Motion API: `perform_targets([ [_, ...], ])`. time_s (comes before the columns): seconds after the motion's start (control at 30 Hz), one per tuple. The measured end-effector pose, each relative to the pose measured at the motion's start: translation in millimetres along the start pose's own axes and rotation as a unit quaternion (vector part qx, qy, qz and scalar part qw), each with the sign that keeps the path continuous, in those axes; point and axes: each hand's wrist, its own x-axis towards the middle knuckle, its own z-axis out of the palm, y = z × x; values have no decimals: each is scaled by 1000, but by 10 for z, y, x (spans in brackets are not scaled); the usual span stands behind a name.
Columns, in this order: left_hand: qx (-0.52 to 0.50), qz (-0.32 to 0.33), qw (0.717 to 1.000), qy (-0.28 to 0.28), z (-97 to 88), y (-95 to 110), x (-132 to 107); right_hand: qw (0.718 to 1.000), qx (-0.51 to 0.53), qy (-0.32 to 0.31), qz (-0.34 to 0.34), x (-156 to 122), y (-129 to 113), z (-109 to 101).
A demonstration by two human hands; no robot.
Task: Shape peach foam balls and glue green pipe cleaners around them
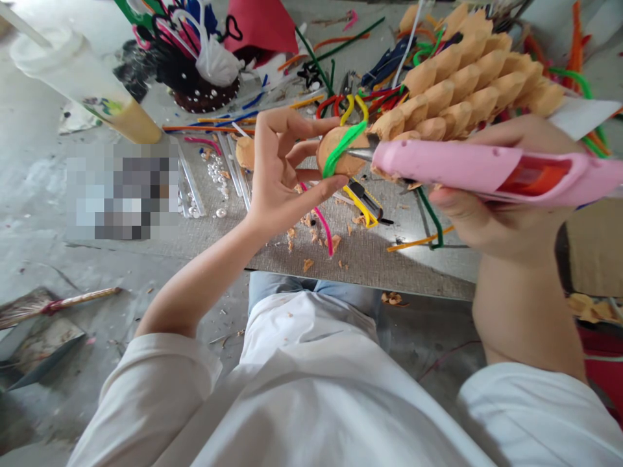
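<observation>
My left hand (282, 172) pinches a rounded tan foam piece (338, 152) between thumb and fingertips, with a bright green pipe cleaner (343, 150) bent across it. My right hand (506, 201) grips a pink hot glue gun (467, 168) from below. The gun's metal nozzle (360, 154) sits against the foam piece, beside the green pipe cleaner. Just beyond the nozzle rises a large cone of overlapping tan foam scales (467, 84), and its lower scales almost reach the piece in my hand.
A grey woven mat (360, 256) holds scattered pipe cleaners, foam crumbs, white pearls (217, 175) and a yellow utility knife (363, 204). A tall plastic cup (82, 81) lies at the upper left, and a broom (58, 305) lies on the concrete floor at the lower left.
</observation>
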Motion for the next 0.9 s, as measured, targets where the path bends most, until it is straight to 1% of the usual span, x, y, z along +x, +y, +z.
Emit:
perform_targets([
  [0.1,13,-18,1000,-2,-5,15,0,999,26,28,-8,16,17,18],
  [0.23,14,-26,1000,-5,-11,31,-6,1000,17,22,-10,16,13,14],
  [0.27,13,-24,1000,-5,-11,30,-6,1000,13,17,1,13,0,15],
  [0.33,9,-17,1000,-4,-8,24,-4,999,15,2,42,8,-39,26],
  [0.43,7,-2,1000,2,-1,8,7,992,34,-44,115,15,-113,59],
  [0.5,13,2,1000,5,3,2,15,988,43,-80,127,26,-146,74],
  [0.57,21,-1,1000,5,4,3,20,986,42,-109,119,32,-151,67],
  [0.63,26,-7,1000,4,4,14,21,987,29,-121,104,28,-131,37],
  [0.7,18,-8,1000,4,6,28,20,990,11,-109,88,13,-98,-9],
  [0.83,-25,2,1000,6,14,35,14,997,-11,-51,49,-12,-54,-85],
  [0.9,-26,0,1000,7,20,22,13,998,-14,-48,42,-13,-57,-98],
])
